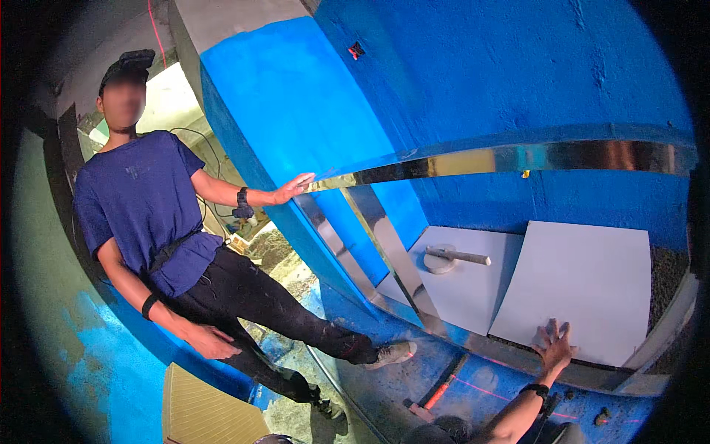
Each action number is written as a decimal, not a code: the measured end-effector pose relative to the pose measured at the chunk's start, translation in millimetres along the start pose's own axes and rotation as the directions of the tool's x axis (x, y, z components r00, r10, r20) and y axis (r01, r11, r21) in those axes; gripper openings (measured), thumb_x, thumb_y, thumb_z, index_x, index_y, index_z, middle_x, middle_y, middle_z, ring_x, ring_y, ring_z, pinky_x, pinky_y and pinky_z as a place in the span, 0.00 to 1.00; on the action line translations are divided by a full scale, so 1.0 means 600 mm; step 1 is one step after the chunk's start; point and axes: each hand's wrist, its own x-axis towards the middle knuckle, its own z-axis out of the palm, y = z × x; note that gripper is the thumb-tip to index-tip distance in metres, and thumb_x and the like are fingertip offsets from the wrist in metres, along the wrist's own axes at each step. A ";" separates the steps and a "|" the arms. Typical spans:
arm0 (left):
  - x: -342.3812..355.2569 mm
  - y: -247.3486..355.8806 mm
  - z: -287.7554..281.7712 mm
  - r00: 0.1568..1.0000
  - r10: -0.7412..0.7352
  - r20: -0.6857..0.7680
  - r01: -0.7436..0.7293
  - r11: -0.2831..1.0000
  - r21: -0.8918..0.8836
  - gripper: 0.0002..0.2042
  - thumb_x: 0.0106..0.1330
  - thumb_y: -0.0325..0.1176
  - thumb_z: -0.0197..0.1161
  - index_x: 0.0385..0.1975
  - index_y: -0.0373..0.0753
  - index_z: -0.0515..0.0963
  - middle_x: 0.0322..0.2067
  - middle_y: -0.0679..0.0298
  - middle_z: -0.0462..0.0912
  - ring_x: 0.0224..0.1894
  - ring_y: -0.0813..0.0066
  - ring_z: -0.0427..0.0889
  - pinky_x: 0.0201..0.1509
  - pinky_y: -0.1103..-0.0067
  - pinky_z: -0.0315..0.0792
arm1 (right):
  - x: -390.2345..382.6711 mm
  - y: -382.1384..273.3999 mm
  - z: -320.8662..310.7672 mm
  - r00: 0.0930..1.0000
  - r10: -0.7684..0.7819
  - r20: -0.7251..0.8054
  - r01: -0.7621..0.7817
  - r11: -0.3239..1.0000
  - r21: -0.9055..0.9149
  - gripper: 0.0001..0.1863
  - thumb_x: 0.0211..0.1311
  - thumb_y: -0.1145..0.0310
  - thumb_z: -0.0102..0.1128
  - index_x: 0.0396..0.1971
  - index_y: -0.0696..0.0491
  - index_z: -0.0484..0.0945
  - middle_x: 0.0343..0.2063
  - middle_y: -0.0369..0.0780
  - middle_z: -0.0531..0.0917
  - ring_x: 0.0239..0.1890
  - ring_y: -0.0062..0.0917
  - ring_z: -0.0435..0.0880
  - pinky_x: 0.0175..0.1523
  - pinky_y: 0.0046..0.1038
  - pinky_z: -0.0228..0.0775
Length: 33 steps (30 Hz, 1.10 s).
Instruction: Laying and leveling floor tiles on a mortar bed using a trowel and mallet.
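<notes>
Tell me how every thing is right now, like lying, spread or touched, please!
Near hand: spread, touching the right white panel
Right white panel: lying, hand on it
Left white panel: lying, bearing the round-headed tool
Round-headed tool: lying, unheld
Red-handled hammer: lying on the floor, unheld
Metal frame: touched by the co-worker's hand

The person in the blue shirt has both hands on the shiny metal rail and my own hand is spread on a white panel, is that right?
Not quite: in the head view, the person in the blue shirt has only one hand on the shiny metal rail; the other hand hangs low. Your own hand is indeed spread on a white panel.
</notes>
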 end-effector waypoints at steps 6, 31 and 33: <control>-0.012 0.000 0.004 0.999 0.043 -0.020 -0.043 0.999 0.003 0.43 0.70 0.58 0.58 0.80 0.45 0.52 0.81 0.50 0.45 0.79 0.30 0.46 0.71 0.28 0.46 | 0.005 -0.072 -0.056 0.671 0.247 0.699 0.092 0.908 -0.410 0.41 0.68 0.29 0.38 0.76 0.31 0.54 0.76 0.42 0.55 0.74 0.57 0.49 0.60 0.80 0.41; 0.008 -0.016 0.010 0.983 -0.033 -0.180 0.015 0.995 -0.101 0.39 0.59 0.46 0.76 0.72 0.57 0.69 0.81 0.62 0.50 0.81 0.37 0.41 0.69 0.23 0.39 | -0.018 -0.534 0.515 0.531 -0.218 -0.819 -0.145 -0.975 0.166 0.16 0.55 0.71 0.65 0.46 0.51 0.83 0.28 0.31 0.81 0.29 0.17 0.77 0.33 0.23 0.67; 0.007 -0.016 0.012 0.979 -0.020 -0.202 -0.001 0.994 -0.105 0.37 0.60 0.45 0.75 0.72 0.57 0.70 0.80 0.63 0.52 0.81 0.38 0.41 0.70 0.24 0.38 | 0.044 -0.510 0.491 0.492 -0.075 -0.867 0.083 -0.988 0.133 0.16 0.55 0.68 0.66 0.45 0.53 0.82 0.27 0.35 0.80 0.30 0.22 0.79 0.36 0.31 0.71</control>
